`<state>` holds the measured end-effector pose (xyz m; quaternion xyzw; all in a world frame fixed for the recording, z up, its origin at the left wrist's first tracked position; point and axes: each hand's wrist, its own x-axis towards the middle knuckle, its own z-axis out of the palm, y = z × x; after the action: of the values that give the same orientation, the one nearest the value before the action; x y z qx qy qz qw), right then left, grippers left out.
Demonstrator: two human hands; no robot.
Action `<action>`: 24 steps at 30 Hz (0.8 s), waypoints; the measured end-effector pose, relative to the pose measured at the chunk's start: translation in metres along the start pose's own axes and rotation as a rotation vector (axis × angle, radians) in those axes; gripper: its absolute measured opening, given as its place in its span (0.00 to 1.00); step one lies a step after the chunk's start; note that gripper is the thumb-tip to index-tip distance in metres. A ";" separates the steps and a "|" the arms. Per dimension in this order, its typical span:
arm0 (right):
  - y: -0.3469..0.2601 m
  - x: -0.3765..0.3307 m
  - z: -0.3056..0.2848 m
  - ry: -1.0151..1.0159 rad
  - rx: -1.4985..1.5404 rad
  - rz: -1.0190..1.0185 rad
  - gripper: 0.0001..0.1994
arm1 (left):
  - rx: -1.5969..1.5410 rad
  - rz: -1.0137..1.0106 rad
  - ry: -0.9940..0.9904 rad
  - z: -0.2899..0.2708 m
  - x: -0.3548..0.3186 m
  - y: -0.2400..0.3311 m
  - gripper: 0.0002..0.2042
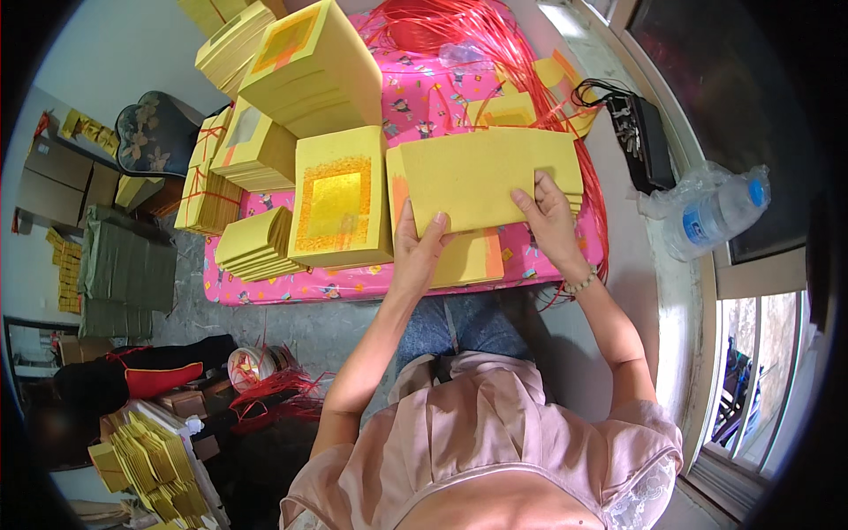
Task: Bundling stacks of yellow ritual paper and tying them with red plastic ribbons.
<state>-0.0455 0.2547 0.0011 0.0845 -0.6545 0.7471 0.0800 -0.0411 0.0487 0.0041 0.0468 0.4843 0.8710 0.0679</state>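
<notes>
Both hands grip a wide sheet of yellow paper (477, 181), held over the near right part of the table. My left hand (418, 254) pinches its lower left edge, thumb on top. My right hand (552, 223) has its lower right edge between thumb and fingers. Whether it is one sheet or several layers cannot be told. Under it lies more yellow paper with an orange edge (481, 258). Just left of my left hand stands a tall block of yellow paper (300, 199), with a gold square bordered in orange on its top.
More yellow paper stacks (309, 79) and a folded bundle (256, 243) fill the left of the pink patterned tablecloth (402, 62). Red plastic strips (468, 22) heap at the back. A black pouch (649, 141) and water bottle (720, 212) lie on the right ledge.
</notes>
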 end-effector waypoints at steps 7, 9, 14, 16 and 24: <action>0.002 0.022 -0.054 0.187 -0.201 0.008 0.11 | 0.440 0.032 -0.134 0.018 0.073 -0.004 0.24; 0.014 0.030 -0.079 0.200 -0.368 0.045 0.11 | 0.520 0.020 -0.194 0.025 0.100 -0.013 0.27; 0.028 0.038 -0.108 0.276 -0.866 0.075 0.18 | 0.978 0.100 -0.192 0.054 0.130 -0.028 0.37; 0.039 0.038 -0.117 0.269 -0.862 0.115 0.19 | 1.034 0.074 -0.218 0.058 0.136 -0.036 0.37; 0.068 0.029 -0.136 0.186 -0.554 0.206 0.17 | 1.459 0.118 -0.335 0.070 0.136 -0.054 0.35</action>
<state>-0.0920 0.3813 -0.0756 -0.0761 -0.8282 0.5489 0.0835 -0.1606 0.1579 -0.0026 0.2377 0.9187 0.3122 0.0456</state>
